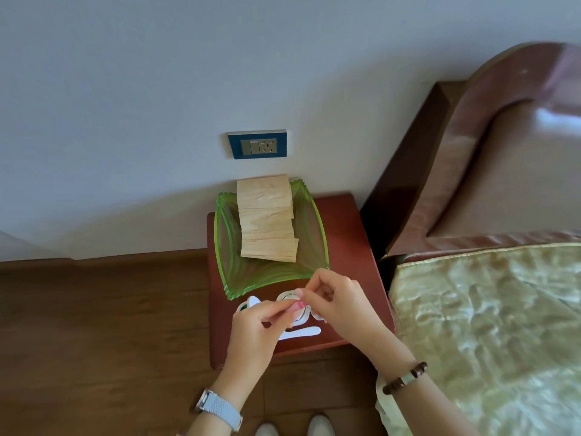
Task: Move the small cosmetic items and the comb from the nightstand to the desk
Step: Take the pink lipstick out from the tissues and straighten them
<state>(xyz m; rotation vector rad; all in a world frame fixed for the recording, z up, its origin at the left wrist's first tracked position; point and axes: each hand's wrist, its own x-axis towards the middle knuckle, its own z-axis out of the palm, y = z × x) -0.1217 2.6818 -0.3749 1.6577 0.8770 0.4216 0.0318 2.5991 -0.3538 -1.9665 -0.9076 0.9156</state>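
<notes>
Head view, small pink cosmetic item [298, 306], pinched between left hand [253, 325] and right hand [341, 305] grips.

Both bare forearms reach forward and angle inward, so the two hands meet close together, fingertips almost touching. The left hand [254, 322] is turned back-up, its fingers curled and its thumb and forefinger pinching one end of a small flat pink item [297, 306]. The right hand [341, 302] pinches the other end, its remaining fingers folded into the palm with the knuckles raised. A silver watch with a pale blue-grey strap [220, 410] sits on the left wrist, and a dark brown wooden bead bracelet [405, 377] on the right wrist.
</notes>
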